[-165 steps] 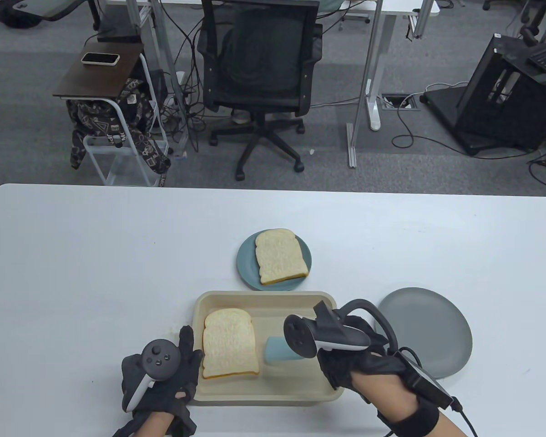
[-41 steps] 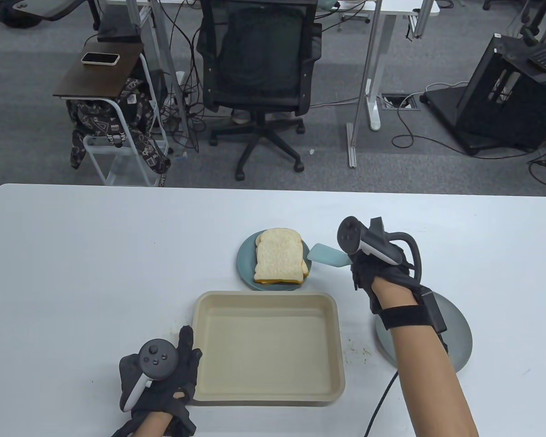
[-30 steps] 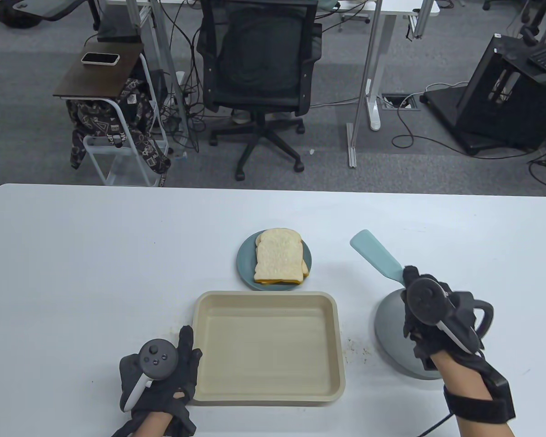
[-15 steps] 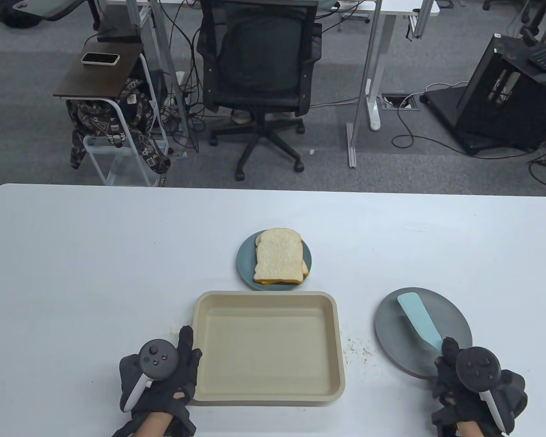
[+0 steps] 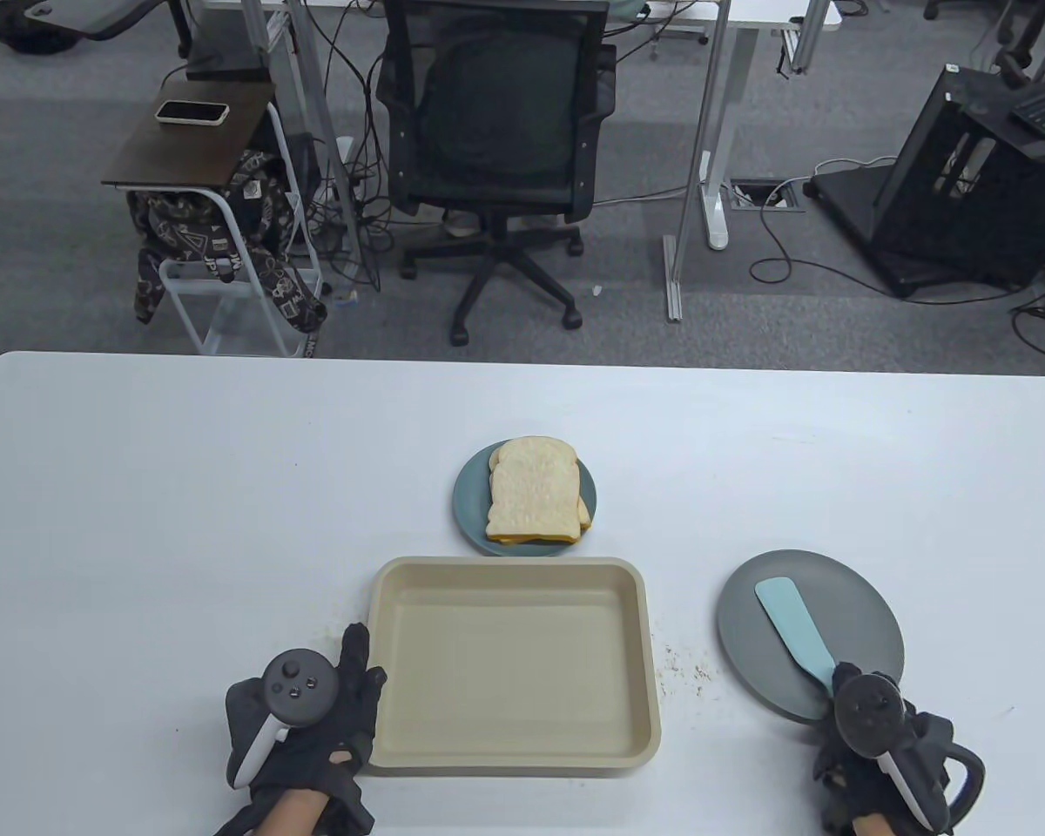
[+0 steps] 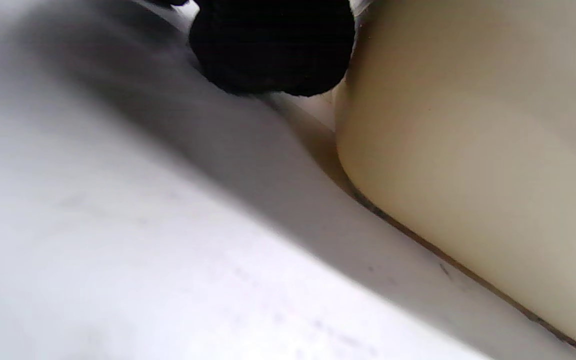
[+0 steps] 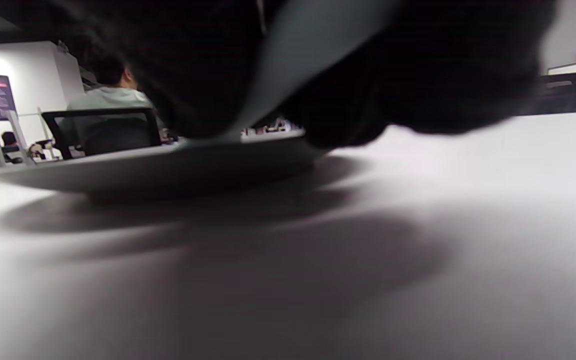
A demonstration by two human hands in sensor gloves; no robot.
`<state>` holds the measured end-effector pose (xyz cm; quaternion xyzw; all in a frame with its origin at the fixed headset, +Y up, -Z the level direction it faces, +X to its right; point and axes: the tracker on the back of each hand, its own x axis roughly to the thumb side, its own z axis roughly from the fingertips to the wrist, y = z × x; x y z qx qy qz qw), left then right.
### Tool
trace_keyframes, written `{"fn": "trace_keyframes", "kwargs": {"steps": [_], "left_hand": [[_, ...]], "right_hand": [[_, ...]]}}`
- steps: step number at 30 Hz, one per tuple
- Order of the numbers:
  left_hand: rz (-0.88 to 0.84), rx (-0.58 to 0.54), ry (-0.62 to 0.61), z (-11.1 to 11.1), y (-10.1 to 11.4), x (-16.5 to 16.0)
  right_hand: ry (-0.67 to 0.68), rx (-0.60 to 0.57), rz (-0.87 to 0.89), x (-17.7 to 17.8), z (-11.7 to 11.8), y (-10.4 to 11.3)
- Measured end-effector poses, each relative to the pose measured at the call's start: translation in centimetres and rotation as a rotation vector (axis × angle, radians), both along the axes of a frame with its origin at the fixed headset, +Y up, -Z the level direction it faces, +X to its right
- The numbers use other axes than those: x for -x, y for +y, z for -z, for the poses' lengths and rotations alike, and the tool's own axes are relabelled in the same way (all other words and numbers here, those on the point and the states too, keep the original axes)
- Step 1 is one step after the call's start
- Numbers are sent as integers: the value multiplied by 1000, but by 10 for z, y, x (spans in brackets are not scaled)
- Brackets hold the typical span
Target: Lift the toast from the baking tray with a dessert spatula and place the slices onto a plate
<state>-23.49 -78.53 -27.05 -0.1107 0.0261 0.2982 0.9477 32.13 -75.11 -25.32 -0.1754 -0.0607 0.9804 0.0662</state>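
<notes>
The toast (image 5: pixel 535 498) lies stacked on the teal plate (image 5: pixel 471 514), just beyond the tray (image 5: pixel 514 762), which holds nothing. The right hand (image 5: pixel 879 753) grips the spatula (image 5: pixel 794 625) by its handle, the blade resting on the grey plate (image 5: pixel 862 610) right of the tray. The left hand (image 5: pixel 300 727) lies flat on the table (image 5: pixel 183 522), fingers straight, touching the tray's near-left corner.

Black-gloved hands (image 5: pixel 313 740) carry dark trackers (image 5: pixel 292 688) with white handles.

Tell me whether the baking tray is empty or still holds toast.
Empty: the baking tray shows only its bare floor; both toast slices sit stacked on the teal plate.
</notes>
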Motion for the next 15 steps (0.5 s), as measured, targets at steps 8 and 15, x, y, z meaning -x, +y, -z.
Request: {"fn": "trace_keyframes", "kwargs": {"steps": [8,15], "left_hand": [[-13,-2,0,-1,0,2],[-33,-67,4,-10,12,9]], "right_hand": [[-10,26,33,-1,0,-3],[-10,110,-6,6,-1,0]]}}
